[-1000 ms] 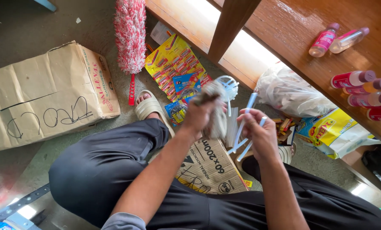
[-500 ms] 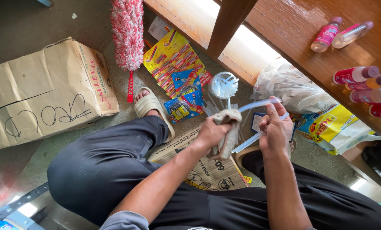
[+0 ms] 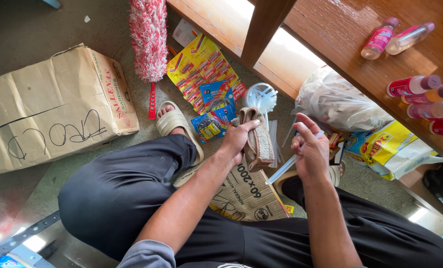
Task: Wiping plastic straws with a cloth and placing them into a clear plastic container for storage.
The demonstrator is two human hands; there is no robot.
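Note:
My left hand [image 3: 237,141] grips a folded beige cloth [image 3: 259,140] held above my lap. My right hand [image 3: 310,151] is closed on a thin pale blue plastic stick [image 3: 286,169] that slants down to the left beside the cloth. Cloth and stick are close but apart. Below both hands lies a flattened piece of printed cardboard [image 3: 241,193] between my black-trousered legs. Just beyond the hands, a white round plastic piece with stick handles [image 3: 261,97] rests on the floor.
A large taped cardboard box [image 3: 53,106] sits at the left. A red-and-white duster [image 3: 148,39] and yellow blister cards [image 3: 204,72] lie ahead. A wooden table [image 3: 360,25] with several small pink-capped bottles [image 3: 412,84] stands at right, plastic bags [image 3: 338,101] beneath it.
My left hand has lowered with the cloth and moved left off the stick. My right hand has turned the blue stick, now slanting down-left.

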